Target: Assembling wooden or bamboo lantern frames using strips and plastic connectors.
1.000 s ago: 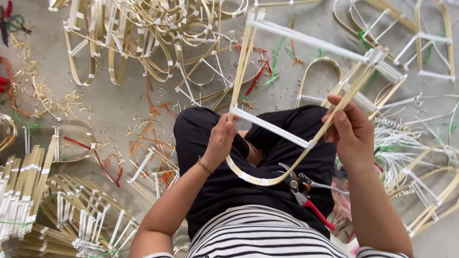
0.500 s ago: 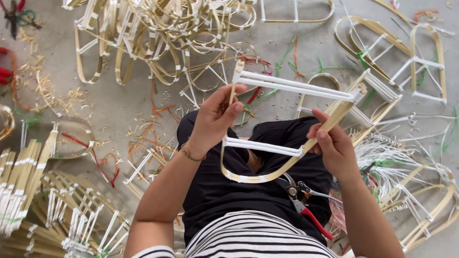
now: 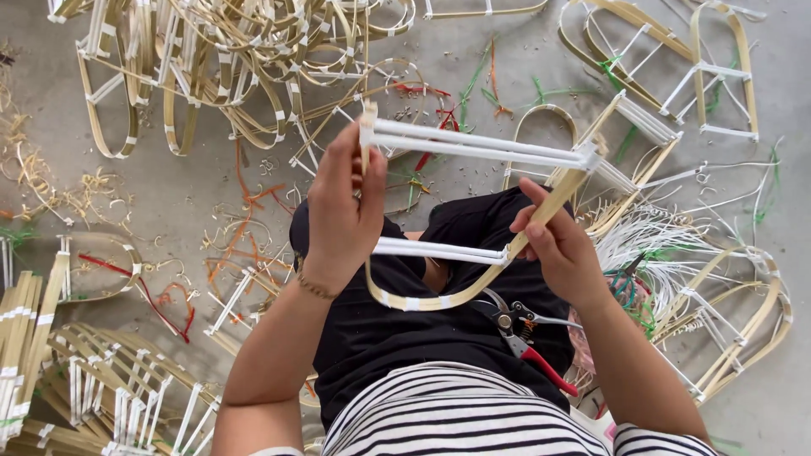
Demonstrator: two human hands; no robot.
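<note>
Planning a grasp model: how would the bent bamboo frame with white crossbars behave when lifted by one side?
Probably light: the bamboo frame is thin strip with open gaps, held up by the left hand and right hand. Likely springy, not floppy: it keeps its U-bend in mid-air. The white crossbars look thin, so hard squeezing may deform them.

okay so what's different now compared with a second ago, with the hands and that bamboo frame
The left hand slid from the lower white crossbar up the frame's left side toward the top crossbar. The right hand slipped lower along the right side. Both hands kept hold of the frame, and the red-handled cutters stayed on the lap.
</note>
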